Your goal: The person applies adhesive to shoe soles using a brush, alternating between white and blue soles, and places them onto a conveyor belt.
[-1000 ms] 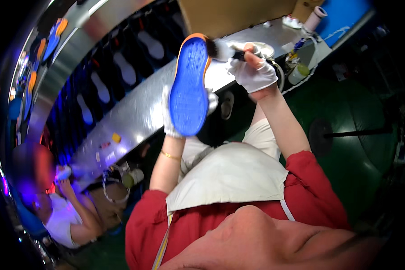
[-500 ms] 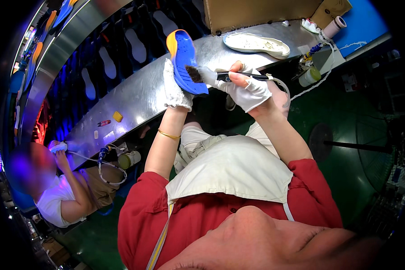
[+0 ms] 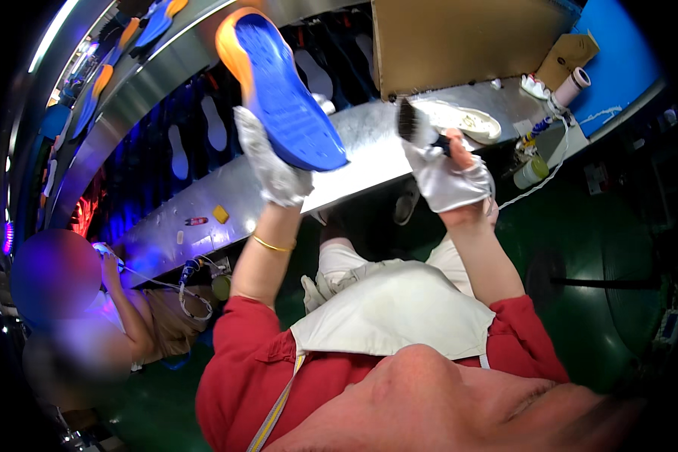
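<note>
Nearest, a cream apron of smooth cloth covers the person's lap, with red sleeves at either side. A thin gold-coloured bangle circles the left wrist.

The left hand, in a white fabric glove, grips a shoe sole from its left side and below, holding it raised and tilted above the metal worktop. The sole is a shallow blue tray with a textured floor and raised rim, its far end turning orange; its underside is hidden. The right hand, its white glove leaving the thumb bare, is closed around a brush with dense black bristles, well apart from the sole. Most of the brush handle is hidden by the hand.

On the shiny worktop behind the brush lies a white shoe, its left end partly covered. A lidded jar stands lower right. A plain cardboard box is cut off above; beside it, a brown board bears a dark mark too small to read.

Farther off, pale flat foot shapes line a dark rack, and a co-worker sits left, partly blurred.
</note>
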### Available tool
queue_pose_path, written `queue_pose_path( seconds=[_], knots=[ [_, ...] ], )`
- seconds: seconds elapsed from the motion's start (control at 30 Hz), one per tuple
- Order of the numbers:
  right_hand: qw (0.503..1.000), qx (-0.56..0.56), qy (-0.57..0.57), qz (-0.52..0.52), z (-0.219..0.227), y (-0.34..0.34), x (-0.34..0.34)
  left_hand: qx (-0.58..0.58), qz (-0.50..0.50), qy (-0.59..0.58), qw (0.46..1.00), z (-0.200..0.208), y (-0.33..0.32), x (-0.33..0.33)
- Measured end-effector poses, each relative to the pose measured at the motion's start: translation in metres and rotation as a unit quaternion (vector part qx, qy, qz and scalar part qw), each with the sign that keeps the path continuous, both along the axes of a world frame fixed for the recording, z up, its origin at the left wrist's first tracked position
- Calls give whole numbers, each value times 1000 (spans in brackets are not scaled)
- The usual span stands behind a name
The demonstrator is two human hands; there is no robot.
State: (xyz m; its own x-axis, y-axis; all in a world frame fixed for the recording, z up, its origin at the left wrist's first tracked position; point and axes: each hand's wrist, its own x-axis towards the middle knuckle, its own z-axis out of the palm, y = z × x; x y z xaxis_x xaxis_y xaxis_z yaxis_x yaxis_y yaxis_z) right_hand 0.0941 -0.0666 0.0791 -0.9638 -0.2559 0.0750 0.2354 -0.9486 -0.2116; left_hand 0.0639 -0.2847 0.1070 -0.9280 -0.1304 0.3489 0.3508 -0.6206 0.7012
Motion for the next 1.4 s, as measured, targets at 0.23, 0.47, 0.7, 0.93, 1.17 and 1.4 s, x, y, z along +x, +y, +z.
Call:
queue_pose_path(
  seconds=[0.23, 0.47, 0.7, 0.93, 1.17, 1.4],
  knots=[
    [997, 56, 56, -22, 7, 5, -5, -849, 401, -55, 339, 167, -76, -117],
    [673, 605, 326, -274, -9, 4, -6, -730, 569, 60, 373, 141, -154, -177],
    [518, 708, 405, -260, -10, -3, 2, -717, 375, -79, 582, 129, -338, -213],
    [354, 688, 491, -400, -12, -7, 10, -641, 506, 127, 563, 123, -223, -118],
    [286, 719, 483, -410, -16, 0, 20, -50, 315, 166, 933, 148, -212, -9],
    [321, 704, 475, -420, -22, 1, 23, 104, -351, -88, 926, 80, -126, 15]
  ],
)
